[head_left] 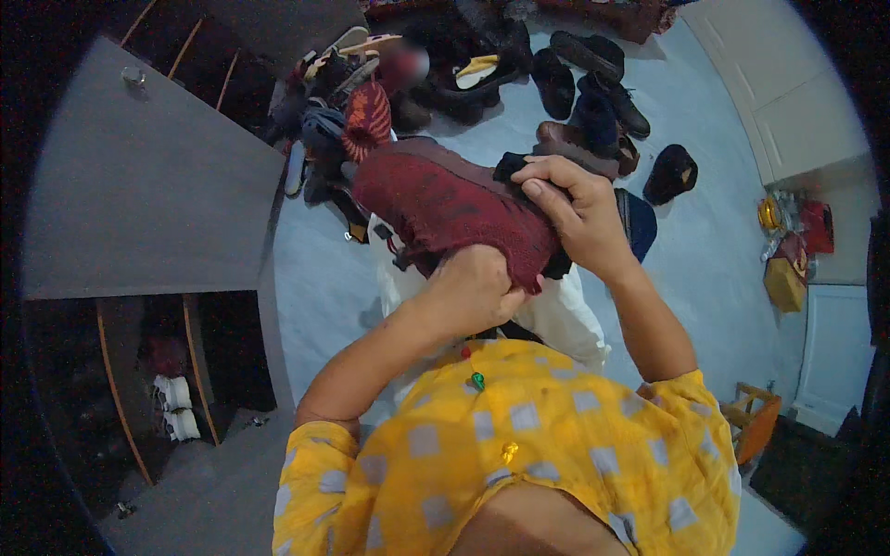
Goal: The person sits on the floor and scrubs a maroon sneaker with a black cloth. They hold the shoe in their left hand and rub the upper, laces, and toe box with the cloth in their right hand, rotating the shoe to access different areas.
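A maroon knit shoe (436,208) with a drawcord is held up in front of my body, its toe pointing to the upper left and its side turned up. My left hand (471,289) is closed on the heel end, with its fingers partly hidden in or behind the shoe. My right hand (582,213) pinches a dark cloth (510,167) between thumb and fingers, against the sole edge. Part of that cloth is hidden under the palm.
Many shoes lie heaped on the pale floor (324,246) ahead, among them a dark slip-on (670,174) at the right. A grey cabinet (153,176) with open shoe compartments stands at the left. White cupboards (797,102) line the right side, with a small orange wooden stool (756,422) nearer.
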### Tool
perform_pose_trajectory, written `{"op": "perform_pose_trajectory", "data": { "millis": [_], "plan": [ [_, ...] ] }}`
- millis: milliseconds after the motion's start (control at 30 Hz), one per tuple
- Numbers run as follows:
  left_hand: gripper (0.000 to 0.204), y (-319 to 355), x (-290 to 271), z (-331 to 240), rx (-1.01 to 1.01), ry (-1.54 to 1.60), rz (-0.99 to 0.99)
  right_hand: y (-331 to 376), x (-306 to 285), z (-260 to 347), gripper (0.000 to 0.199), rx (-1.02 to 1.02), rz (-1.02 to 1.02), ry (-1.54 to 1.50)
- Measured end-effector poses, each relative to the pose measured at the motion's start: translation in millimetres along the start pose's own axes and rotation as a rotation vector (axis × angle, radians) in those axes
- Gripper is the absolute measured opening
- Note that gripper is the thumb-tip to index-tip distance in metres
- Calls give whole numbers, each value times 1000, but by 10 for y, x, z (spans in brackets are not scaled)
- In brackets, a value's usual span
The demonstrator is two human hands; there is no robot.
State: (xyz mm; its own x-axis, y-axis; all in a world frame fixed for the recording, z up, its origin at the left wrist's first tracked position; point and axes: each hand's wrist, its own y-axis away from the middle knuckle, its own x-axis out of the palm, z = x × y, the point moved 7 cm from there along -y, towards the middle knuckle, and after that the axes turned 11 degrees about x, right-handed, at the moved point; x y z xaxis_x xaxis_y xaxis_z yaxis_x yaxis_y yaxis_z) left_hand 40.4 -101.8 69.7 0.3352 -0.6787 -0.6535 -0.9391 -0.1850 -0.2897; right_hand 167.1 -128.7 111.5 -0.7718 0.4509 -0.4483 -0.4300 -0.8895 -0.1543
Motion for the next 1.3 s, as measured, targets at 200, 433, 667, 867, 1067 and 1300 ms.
{"op": "perform_pose_trajectory", "data": {
  "millis": [200, 433, 667, 867, 1067, 1300],
  "plan": [
    [44, 238, 82, 13, -209, 119, 52, 325, 70, -229, 21, 26, -54, 35],
    [49, 392, 218, 67, -334, 571, -258, 336, 126, -183, 24, -116, 13, 164],
    [35, 444, 253, 136, -370, 401, -342, -43, 413, 12, 16, -292, 121, 272],
    [34, 424, 246, 137, -411, 391, -256, -295, 654, 121, 14, -341, 122, 313],
    [37, 440, 234, 105, -329, 345, -342, -68, 419, -117, 13, -169, 152, 215],
    [38, 478, 216, 99, -382, 372, -357, 406, 11, -133, 13, -161, 225, 271]
  ]
}}
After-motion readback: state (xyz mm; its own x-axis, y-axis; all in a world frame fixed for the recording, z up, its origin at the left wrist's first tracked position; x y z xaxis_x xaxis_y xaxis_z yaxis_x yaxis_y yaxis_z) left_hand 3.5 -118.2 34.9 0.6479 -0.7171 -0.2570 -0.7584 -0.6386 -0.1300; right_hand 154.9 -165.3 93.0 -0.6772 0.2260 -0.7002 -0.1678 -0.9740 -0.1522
